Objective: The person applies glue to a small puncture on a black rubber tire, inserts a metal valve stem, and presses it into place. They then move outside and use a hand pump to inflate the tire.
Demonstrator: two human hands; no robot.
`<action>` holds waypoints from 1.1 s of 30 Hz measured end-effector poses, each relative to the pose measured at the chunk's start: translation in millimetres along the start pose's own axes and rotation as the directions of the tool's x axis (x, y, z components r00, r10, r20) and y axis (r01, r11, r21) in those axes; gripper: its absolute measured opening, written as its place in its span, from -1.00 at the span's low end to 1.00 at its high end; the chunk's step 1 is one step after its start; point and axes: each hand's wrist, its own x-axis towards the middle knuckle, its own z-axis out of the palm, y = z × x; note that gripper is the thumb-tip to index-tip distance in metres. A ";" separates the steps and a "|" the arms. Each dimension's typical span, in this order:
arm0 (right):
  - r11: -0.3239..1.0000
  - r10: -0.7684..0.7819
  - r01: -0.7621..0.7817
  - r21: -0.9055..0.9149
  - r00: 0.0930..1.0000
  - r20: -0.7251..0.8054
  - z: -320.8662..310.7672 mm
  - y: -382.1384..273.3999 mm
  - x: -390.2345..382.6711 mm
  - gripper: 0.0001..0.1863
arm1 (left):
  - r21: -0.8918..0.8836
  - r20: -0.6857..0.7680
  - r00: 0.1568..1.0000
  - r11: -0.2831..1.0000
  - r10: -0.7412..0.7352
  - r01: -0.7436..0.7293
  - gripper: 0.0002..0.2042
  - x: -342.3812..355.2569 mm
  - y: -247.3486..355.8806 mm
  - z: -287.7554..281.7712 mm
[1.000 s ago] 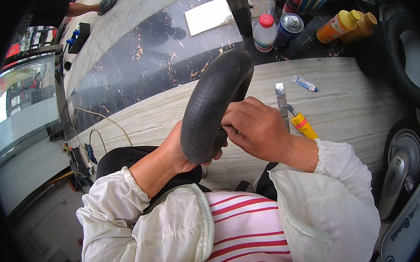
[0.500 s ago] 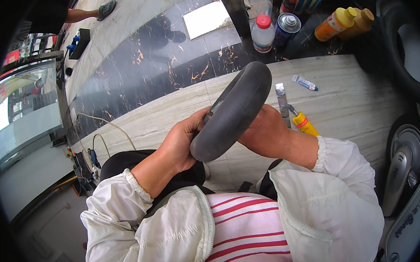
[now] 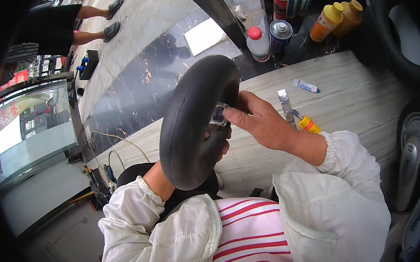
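Observation:
A black rubber inner tube [image 3: 186, 119], small and inflated, stands tilted in front of me. My left hand [image 3: 224, 149] holds it from behind, its fingertips showing past the inner side and the rest hidden by the rubber. A dark patch [image 3: 218, 113] under crinkled clear film lies on the tube's inner side. On the patch's edge rests the thumb of my right hand [image 3: 265, 121], while that hand's other fingers curl behind the tube, partly hidden. Beyond my right hand, a yellow-handled tool [image 3: 309, 125] and a foil strip [image 3: 285, 104] lie on the floor.
A small glue tube [image 3: 306, 85] lies farther off. A red-capped bottle [image 3: 258, 44], a spray can [image 3: 280, 37] and yellow bottles [image 3: 327, 22] stand at the back. Right are a tyre [image 3: 395, 51] and wheel [image 3: 414, 140]; left, a glass cabinet [image 3: 38, 119], cables and a standing person [image 3: 47, 27].
The tube has moved left and turned so its inner side and the filmed patch face me. My left hand has gone behind it; my right thumb has come onto the patch.

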 end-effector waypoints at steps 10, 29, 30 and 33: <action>0.968 -0.109 0.089 0.235 0.992 0.071 12.0 -42.7 40.2 -0.76 | -0.629 -0.073 0.959 0.734 0.274 -0.257 -0.48 -1.0 19.7 -22.7; 0.997 -0.034 0.027 0.076 0.995 0.093 71.5 -109.2 109.4 -0.79 | -0.350 -0.147 0.871 0.799 0.469 -0.489 -0.50 -3.5 46.2 -124.8; 0.989 -0.041 0.026 0.142 0.994 0.101 75.2 -110.9 109.6 -0.77 | -0.362 -0.133 0.875 0.799 0.465 -0.480 -0.49 -1.1 44.5 -127.0; 0.971 -0.223 0.231 -0.063 0.967 0.123 65.9 -96.1 122.1 -0.80 | -0.374 -0.186 0.910 0.830 0.371 -0.415 -0.50 -2.8 46.8 -129.4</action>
